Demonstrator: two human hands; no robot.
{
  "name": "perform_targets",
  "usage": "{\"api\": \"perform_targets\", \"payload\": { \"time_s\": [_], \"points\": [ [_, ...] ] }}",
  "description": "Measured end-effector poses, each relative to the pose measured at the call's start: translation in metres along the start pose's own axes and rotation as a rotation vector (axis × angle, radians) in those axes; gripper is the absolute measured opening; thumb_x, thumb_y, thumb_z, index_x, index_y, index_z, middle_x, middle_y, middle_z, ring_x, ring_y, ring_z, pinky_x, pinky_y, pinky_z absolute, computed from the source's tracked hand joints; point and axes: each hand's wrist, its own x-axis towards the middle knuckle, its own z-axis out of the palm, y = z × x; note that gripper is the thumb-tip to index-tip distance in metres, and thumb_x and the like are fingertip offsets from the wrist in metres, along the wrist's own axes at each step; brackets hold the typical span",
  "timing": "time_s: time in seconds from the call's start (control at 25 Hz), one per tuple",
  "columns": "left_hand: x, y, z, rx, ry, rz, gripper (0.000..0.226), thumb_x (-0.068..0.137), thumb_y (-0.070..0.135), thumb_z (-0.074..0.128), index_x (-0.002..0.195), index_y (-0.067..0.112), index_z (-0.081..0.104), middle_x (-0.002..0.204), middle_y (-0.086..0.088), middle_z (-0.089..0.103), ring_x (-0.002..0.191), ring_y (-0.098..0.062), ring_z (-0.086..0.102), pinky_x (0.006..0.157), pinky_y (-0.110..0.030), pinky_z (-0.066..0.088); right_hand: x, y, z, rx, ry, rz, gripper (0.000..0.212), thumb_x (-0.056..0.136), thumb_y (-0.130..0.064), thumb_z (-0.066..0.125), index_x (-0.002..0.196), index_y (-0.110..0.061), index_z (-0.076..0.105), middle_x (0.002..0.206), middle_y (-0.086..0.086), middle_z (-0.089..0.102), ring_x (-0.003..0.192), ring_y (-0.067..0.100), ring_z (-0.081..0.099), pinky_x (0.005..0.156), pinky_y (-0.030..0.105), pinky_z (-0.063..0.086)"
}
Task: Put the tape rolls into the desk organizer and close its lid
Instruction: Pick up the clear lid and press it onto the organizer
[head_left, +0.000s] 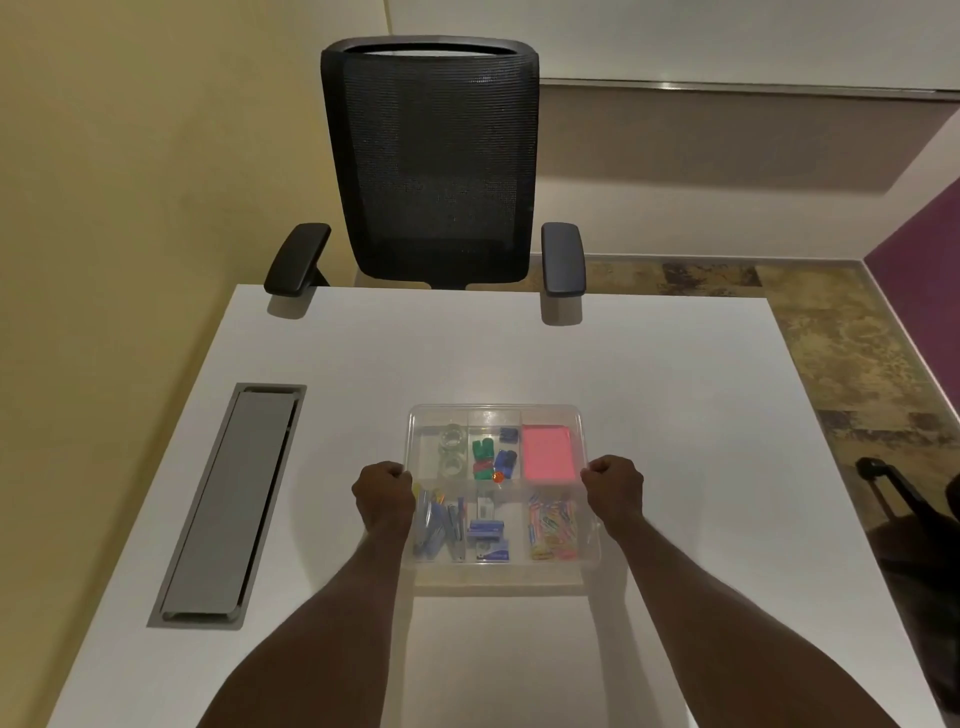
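A clear plastic desk organizer (498, 415) sits on the white desk (675, 415), and its transparent lid lies flat over the compartments. Two clear tape rolls (451, 452) rest in the far left compartment, one behind the other. My left hand (384, 493) is curled at the organizer's left edge and grips the lid's rim. My right hand (613, 488) is curled the same way at the right edge. Pink sticky notes (549, 452), coloured clips, staple boxes and paper clips fill the other compartments.
A grey cable tray cover (228, 504) is set into the desk at the left. A black mesh office chair (431, 161) stands against the far edge of the desk. A dark bag (914, 525) lies on the floor to the right.
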Motion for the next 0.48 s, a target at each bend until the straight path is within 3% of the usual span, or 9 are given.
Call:
{"api": "perform_targets", "payload": {
  "time_s": [0.16, 0.24, 0.36, 0.48],
  "points": [
    [0.002, 0.000, 0.002, -0.023, -0.020, -0.035, 0.016, 0.088, -0.003, 0.067, 0.099, -0.007, 0.078, 0.098, -0.024, 0.078, 0.098, -0.040, 0.073, 0.084, -0.033, 0.054, -0.002, 0.005, 0.007, 0.024, 0.009, 0.021, 0.012, 0.090, -0.003, 0.060, 0.093, 0.004, 0.069, 0.094, 0.018, 0.071, 0.094, 0.035, 0.068, 0.070, 0.028, 0.048],
    [0.001, 0.000, 0.002, 0.012, -0.022, -0.017, 0.016, 0.090, 0.001, 0.066, 0.100, -0.005, 0.075, 0.100, -0.023, 0.076, 0.101, -0.041, 0.072, 0.086, -0.040, 0.057, -0.005, 0.004, 0.010, -0.008, 0.014, -0.005, 0.017, 0.092, -0.007, 0.062, 0.105, 0.003, 0.066, 0.103, 0.019, 0.069, 0.101, 0.036, 0.067, 0.071, 0.026, 0.048],
    [-0.001, 0.004, 0.006, 0.173, -0.048, 0.129, 0.040, 0.098, 0.016, 0.063, 0.137, 0.004, 0.061, 0.138, -0.017, 0.063, 0.132, -0.036, 0.057, 0.108, -0.048, 0.051, -0.006, -0.002, 0.012, -0.160, 0.037, -0.156, 0.041, 0.095, -0.017, 0.064, 0.131, -0.001, 0.055, 0.127, 0.018, 0.058, 0.121, 0.035, 0.056, 0.095, 0.038, 0.049],
    [0.010, 0.017, 0.015, 0.279, -0.114, 0.282, 0.055, 0.104, 0.020, 0.054, 0.156, 0.008, 0.042, 0.165, -0.012, 0.038, 0.153, -0.030, 0.037, 0.125, -0.044, 0.036, 0.003, -0.019, 0.015, -0.289, 0.019, -0.374, 0.050, 0.095, -0.018, 0.062, 0.140, -0.005, 0.048, 0.142, 0.015, 0.052, 0.131, 0.031, 0.050, 0.105, 0.037, 0.045]
  ]
}}
